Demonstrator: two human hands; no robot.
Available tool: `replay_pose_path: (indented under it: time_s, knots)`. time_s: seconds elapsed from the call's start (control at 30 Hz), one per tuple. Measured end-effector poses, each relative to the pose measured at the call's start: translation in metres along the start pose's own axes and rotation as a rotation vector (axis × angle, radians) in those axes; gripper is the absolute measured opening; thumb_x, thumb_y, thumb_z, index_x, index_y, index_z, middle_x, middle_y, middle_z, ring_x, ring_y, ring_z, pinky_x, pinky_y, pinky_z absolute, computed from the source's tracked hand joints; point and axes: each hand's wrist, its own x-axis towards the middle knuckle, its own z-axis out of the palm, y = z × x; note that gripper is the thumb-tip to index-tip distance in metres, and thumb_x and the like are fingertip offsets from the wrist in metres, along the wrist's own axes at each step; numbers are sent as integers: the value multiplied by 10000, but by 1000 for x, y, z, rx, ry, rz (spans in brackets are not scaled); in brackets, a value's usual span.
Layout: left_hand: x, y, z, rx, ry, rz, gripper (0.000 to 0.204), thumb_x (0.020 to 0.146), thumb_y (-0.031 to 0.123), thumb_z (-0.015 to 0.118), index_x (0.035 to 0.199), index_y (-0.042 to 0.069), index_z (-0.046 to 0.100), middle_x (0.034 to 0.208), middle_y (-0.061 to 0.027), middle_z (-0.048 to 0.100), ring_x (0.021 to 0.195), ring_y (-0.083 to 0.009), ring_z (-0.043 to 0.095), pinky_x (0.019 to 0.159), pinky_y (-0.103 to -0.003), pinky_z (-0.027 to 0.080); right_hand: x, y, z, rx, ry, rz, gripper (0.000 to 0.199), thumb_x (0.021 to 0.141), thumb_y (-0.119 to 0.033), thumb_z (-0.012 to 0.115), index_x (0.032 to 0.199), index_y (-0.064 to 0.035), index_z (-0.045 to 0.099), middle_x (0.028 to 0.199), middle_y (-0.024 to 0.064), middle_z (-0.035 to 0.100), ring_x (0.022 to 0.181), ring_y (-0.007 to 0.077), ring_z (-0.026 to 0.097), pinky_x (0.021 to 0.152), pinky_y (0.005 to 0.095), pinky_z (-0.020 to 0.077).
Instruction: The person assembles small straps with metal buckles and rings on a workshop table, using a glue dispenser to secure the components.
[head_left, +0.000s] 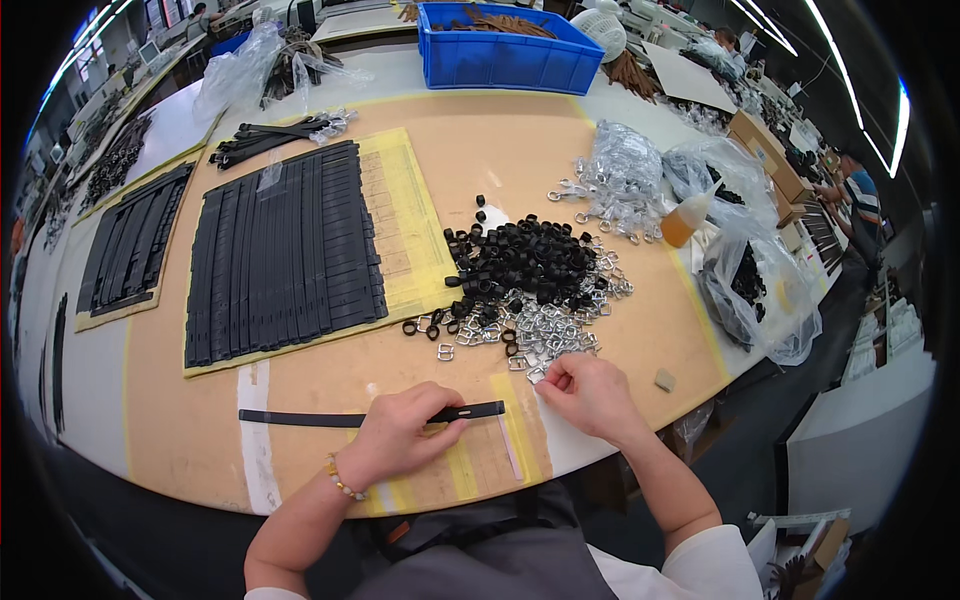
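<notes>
A black strap (300, 418) lies crosswise near the table's front edge, with a small slot close to its right end. My left hand (405, 428) is closed on it, thumb and fingers gripping the strap just left of the slot. To the right, my right hand (592, 398) pinches at the near edge of a heap of silver metal buckles (555, 325). A single buckle (537, 376) shows at its fingertips. Behind the buckles, and partly over them, rises a pile of small black loops (525, 260).
Rows of black straps (285, 250) cover a yellow-edged board at left, beside a smaller strap board (135, 240). A blue bin (505, 65) stands at the back. At right are bagged metal parts (625, 160), an amber bottle (685, 220) and a small tan block (665, 379).
</notes>
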Motion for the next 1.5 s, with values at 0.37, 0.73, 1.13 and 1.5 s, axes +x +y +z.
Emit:
replay_pose_path:
  time_s: [0.37,0.73,1.13,1.5]
  knots:
    - [-4,17,-4,-274,-8,-74,281,872,187,796,1067,18,685,810,-49,669,702,-107,630,631,-257,508,-20,-12,13,879,-423,-11,158,888,-33,733,1006,-17,629,933,3,660,851,53,623,774,230,528]
    - [-16,4,-10,-522,-204,-224,286,965,259,732,1111,15,701,774,10,631,712,-41,514,626,-244,437,-21,-49,29,957,-565,-64,269,930,-32,724,1176,3,623,1050,28,686,941,60,642,827,226,525]
    - [-10,16,4,-529,-45,-251,223,974,217,717,984,-1,670,750,13,611,699,-51,499,609,-247,417,-40,-38,70,1455,-295,44,224,978,-108,701,1169,6,670,1048,48,708,929,101,667,826,242,540]
    - [-10,23,12,-435,-56,-251,215,933,177,767,992,-17,697,750,11,645,683,-41,543,600,-230,449,-39,-24,74,1439,-302,14,215,996,-106,674,1172,17,676,1080,67,722,973,123,683,843,263,578]
